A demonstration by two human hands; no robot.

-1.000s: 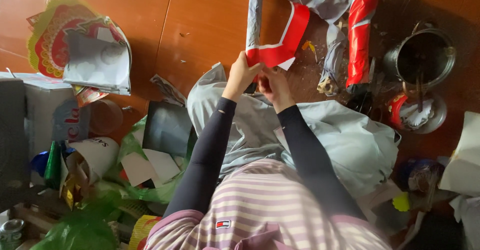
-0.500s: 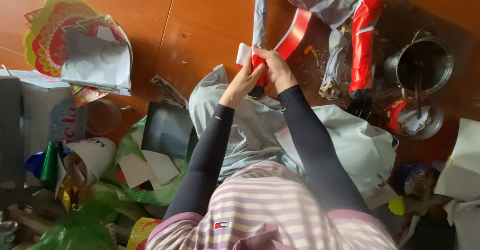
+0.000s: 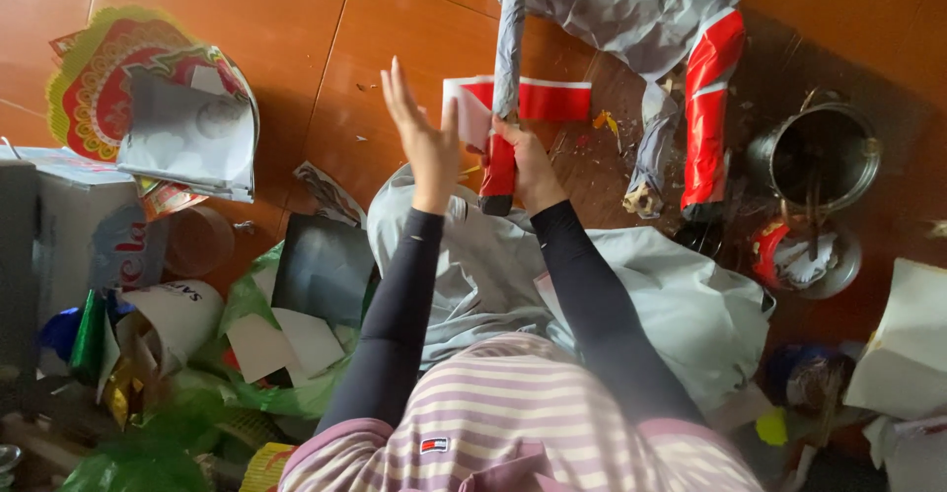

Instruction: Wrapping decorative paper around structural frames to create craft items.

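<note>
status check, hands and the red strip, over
Left hand open, fingers spread, off the work. Right hand gripping grey paper limb and red strip. Metal pot alongside, clear.

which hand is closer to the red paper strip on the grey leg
Right. The right hand grips the grey paper-covered leg just where the red paper strip wraps it, touching the red paper. The left hand is open, fingers spread, beside the strip's white left end, seemingly not touching.
</note>
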